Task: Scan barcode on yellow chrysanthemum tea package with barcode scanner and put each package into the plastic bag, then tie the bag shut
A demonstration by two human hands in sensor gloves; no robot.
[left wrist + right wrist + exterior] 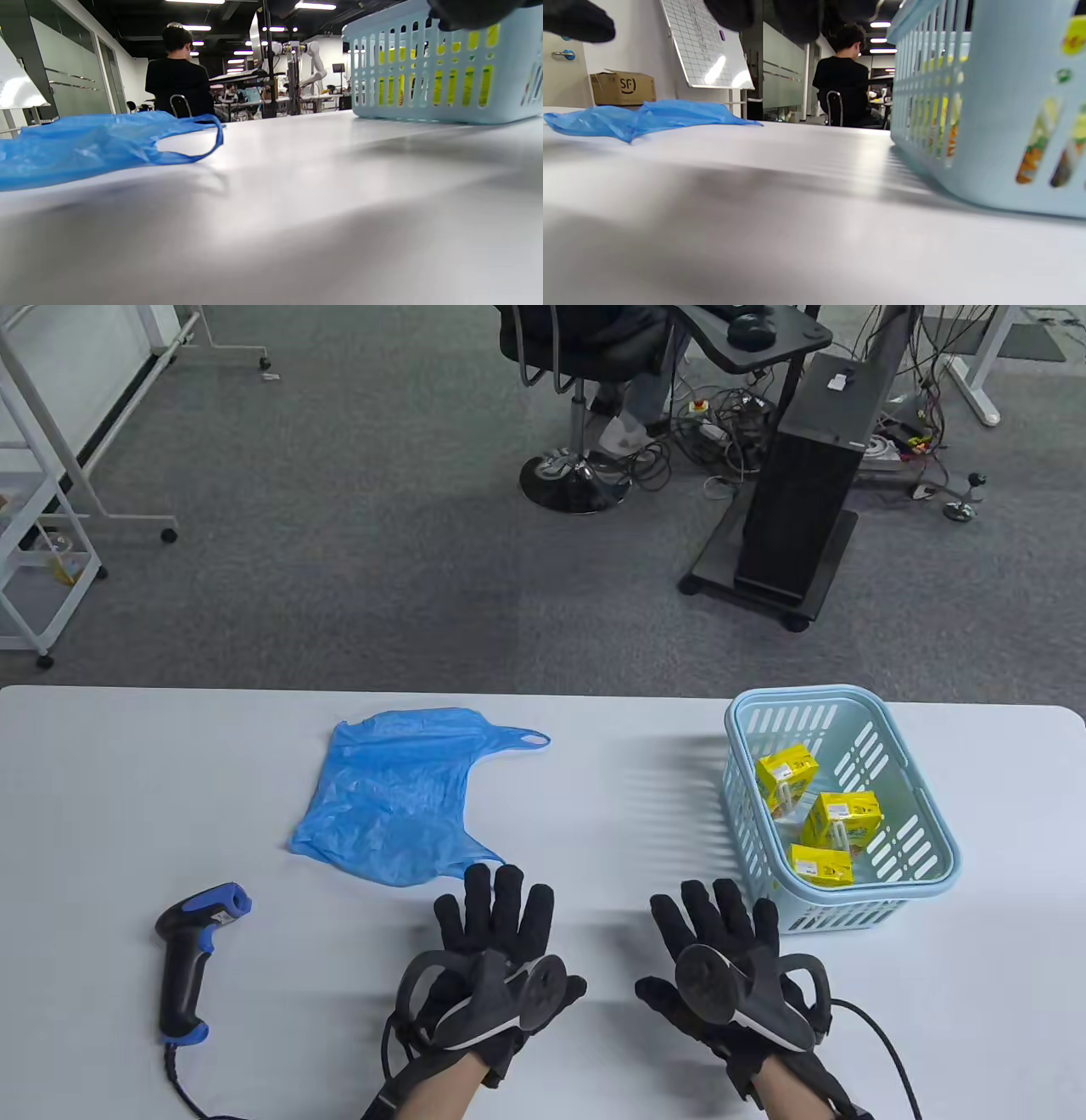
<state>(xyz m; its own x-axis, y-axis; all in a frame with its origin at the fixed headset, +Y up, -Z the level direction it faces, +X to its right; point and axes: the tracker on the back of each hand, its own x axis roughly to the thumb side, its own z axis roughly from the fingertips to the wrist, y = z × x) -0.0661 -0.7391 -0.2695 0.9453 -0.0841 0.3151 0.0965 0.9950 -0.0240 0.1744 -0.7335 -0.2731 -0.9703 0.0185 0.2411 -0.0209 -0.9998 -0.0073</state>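
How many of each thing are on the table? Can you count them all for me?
Yellow tea packages: 3, all in the basket
Light blue basket: 1
Blue plastic bag: 1
Barcode scanner: 1
Gloved hands: 2, left and right, both flat and holding nothing
Total: 8

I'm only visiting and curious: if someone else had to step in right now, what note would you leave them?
Left hand and right hand: both flat on the table, fingers straight, no grip on anything.
Barcode scanner lies on the table, left of the left hand.
Blue plastic bag lies flat and empty-looking beyond the left hand.
Three yellow tea packages sit in the light blue basket, just beyond the right hand.
Done: nothing yet.
Left: scan each package, bag it, then tie the bag shut.
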